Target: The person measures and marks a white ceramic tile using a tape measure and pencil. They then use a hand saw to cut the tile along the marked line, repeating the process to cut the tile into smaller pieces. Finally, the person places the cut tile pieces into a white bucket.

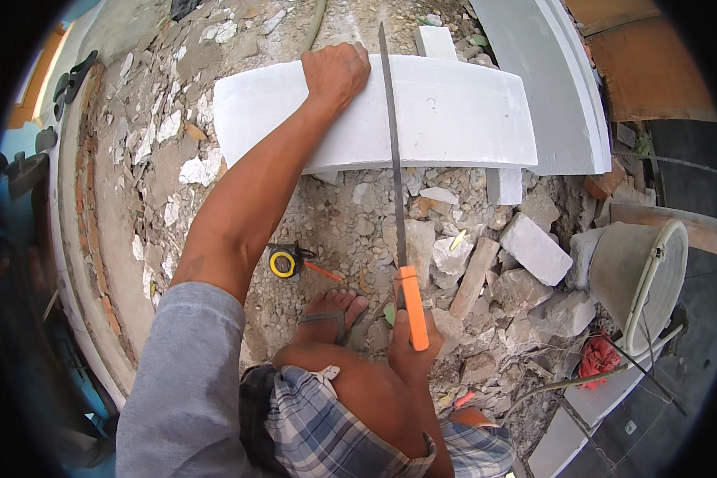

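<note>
A long white aerated concrete block (462,111) lies crosswise at the top of the view, raised on smaller white pieces. My left hand (336,73) is closed over its far edge, just left of the saw, its fingertips hidden. The hand saw (396,159) has a long dark blade and an orange handle (413,307), which my right hand (414,350) grips. Its blade lies across the block's top face from near to far, pointing away from me. Whether it has cut into the block cannot be made out.
Rubble covers the ground, with a yellow-and-black tape measure (283,261) and an orange pencil-like stick (323,272) near my foot. Right of the block lean large pale panels (542,88). A tipped pale bucket (625,275) and a loose white brick (536,248) sit at the right.
</note>
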`<state>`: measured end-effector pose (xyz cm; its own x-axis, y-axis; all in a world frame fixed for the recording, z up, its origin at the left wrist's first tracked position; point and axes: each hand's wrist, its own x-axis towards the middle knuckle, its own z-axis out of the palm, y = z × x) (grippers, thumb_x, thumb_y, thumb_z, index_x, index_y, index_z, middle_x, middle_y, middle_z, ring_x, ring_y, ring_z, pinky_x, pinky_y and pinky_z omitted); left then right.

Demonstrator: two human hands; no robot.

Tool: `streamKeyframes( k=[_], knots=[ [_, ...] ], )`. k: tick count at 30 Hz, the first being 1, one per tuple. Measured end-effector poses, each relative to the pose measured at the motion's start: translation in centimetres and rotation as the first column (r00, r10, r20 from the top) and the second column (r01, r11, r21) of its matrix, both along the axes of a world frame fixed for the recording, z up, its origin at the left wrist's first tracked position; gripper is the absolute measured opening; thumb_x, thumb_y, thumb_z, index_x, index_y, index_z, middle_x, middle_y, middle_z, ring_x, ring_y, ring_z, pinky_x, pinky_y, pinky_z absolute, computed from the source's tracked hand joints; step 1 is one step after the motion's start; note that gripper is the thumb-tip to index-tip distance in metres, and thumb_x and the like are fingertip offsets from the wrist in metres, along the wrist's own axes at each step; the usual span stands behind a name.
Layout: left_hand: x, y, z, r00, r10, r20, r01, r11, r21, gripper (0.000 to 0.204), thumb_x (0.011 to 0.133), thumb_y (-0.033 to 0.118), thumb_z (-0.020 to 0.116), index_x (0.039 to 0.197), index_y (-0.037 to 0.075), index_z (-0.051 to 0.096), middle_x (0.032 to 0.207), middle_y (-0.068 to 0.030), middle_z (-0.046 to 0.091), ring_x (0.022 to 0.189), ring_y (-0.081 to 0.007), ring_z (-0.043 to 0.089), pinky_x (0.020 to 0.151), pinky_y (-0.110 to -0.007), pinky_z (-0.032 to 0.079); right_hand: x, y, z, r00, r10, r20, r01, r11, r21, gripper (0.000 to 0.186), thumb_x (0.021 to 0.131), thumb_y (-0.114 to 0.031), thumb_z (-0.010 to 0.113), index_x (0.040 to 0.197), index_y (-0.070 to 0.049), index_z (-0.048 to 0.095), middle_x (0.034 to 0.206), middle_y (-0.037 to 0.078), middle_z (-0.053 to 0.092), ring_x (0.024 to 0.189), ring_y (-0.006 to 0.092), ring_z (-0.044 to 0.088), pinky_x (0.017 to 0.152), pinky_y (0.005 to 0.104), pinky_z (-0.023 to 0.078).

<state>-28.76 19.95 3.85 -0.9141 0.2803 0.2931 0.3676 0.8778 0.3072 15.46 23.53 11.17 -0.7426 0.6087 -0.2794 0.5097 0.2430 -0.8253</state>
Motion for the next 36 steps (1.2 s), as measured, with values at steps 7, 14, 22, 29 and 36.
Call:
streamKeyframes(
  k=[7, 14, 22, 29, 36],
  knots=[
    [-0.6, 1.6, 0.7, 1.0, -0.005, 0.004, 0.005, 0.999, -0.05, 0.053, 0.101, 0.031, 0.044, 0.072, -0.003, 0.073, 0.076, -0.029, 0.071, 0.068, -0.0464, 0.07, 0.069, -0.056, 0.051, 6.4, -1.4, -1.0, 1.0, 0.001, -0.015, -0.001, 1.0, 0.017, 0.028, 0.092, -0.02, 0.076, 0.082, -0.001, 0.059, 0.062, 0.012, 0.061, 0.052, 0.0222, 0.063, 0.054, 0.0366, 0.052],
    [-1.6, 0.5, 0.1, 1.0, 0.012, -0.025, -0.013, 0.998, -0.06, 0.054, 0.1, 0.034, 0.048, 0.072, -0.003, 0.074, 0.071, -0.029, 0.069, 0.066, -0.0484, 0.069, 0.07, -0.058, 0.05, 5.2, -1.2, -0.2, 0.994, -0.002, -0.11, 0.008, 0.998, 0.057, 0.032, 0.092, -0.024, 0.077, 0.079, -0.002, 0.057, 0.057, 0.008, 0.055, 0.048, 0.0185, 0.058, 0.048, 0.0363, 0.046],
    [-0.5, 1.6, 0.1, 0.999, 0.037, -0.006, -0.038, 0.993, -0.11, 0.052, 0.1, 0.035, 0.049, 0.074, -0.002, 0.075, 0.078, -0.0296, 0.071, 0.071, -0.0468, 0.071, 0.071, -0.056, 0.051, -4.4, 2.0, 1.9, 0.996, -0.058, -0.063, 0.045, 0.98, -0.193, 0.022, 0.093, -0.017, 0.075, 0.085, 0.0, 0.063, 0.062, 0.01, 0.061, 0.051, 0.017, 0.058, 0.049, 0.0363, 0.047],
    [-0.6, 1.6, 0.4, 0.998, -0.007, -0.057, 0.005, 0.999, -0.035, 0.05, 0.099, 0.03, 0.05, 0.067, -0.002, 0.072, 0.07, -0.0293, 0.068, 0.066, -0.0473, 0.07, 0.069, -0.058, 0.051, 12.2, -2.6, 0.2, 0.993, 0.051, -0.103, -0.046, 0.998, 0.045, 0.027, 0.092, -0.021, 0.076, 0.08, -0.004, 0.06, 0.062, 0.01, 0.058, 0.048, 0.0161, 0.054, 0.048, 0.0361, 0.043],
    [-0.3, 0.7, -0.1, 0.996, 0.018, -0.091, -0.019, 1.0, -0.005, 0.051, 0.099, 0.029, 0.052, 0.063, -0.002, 0.071, 0.066, -0.0274, 0.067, 0.061, -0.0438, 0.068, 0.066, -0.056, 0.05, -4.8, 0.9, 2.4, 0.999, -0.015, -0.036, 0.011, 0.994, -0.105, 0.022, 0.094, -0.017, 0.074, 0.083, -0.002, 0.062, 0.067, 0.012, 0.062, 0.054, 0.0244, 0.061, 0.053, 0.0379, 0.048]
  ],
)
